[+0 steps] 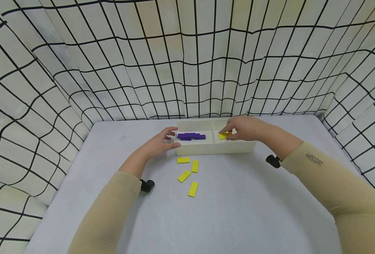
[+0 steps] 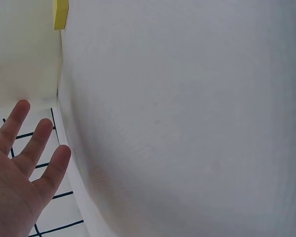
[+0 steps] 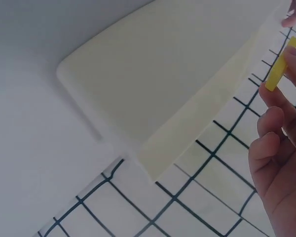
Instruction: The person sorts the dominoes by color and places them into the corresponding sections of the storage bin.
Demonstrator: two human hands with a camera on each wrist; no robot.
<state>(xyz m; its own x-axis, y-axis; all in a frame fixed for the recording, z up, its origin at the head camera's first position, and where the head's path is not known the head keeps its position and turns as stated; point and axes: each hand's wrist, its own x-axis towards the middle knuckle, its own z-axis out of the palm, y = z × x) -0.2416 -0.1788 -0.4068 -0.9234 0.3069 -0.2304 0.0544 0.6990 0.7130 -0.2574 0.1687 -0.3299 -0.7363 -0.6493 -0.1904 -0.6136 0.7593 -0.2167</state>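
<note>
A white two-compartment box [image 1: 213, 149] stands near the back of the table. Over its smaller right compartment, my right hand [image 1: 246, 127] pinches a yellow tile [image 3: 282, 64] between thumb and fingers. Several purple tiles [image 1: 190, 136] lie piled in the larger left compartment. At the box's left end is my left hand [image 1: 158, 143], fingers spread and fairly straight, thumb right by the front corner. It holds nothing. The floor of the right compartment is partly hidden behind my right hand.
In front of the box, several loose yellow tiles [image 1: 192, 189] lie scattered on the white tabletop [image 1: 238, 211]. A black wire grid [image 1: 197, 63] with white backing rises behind the table and along both sides.
</note>
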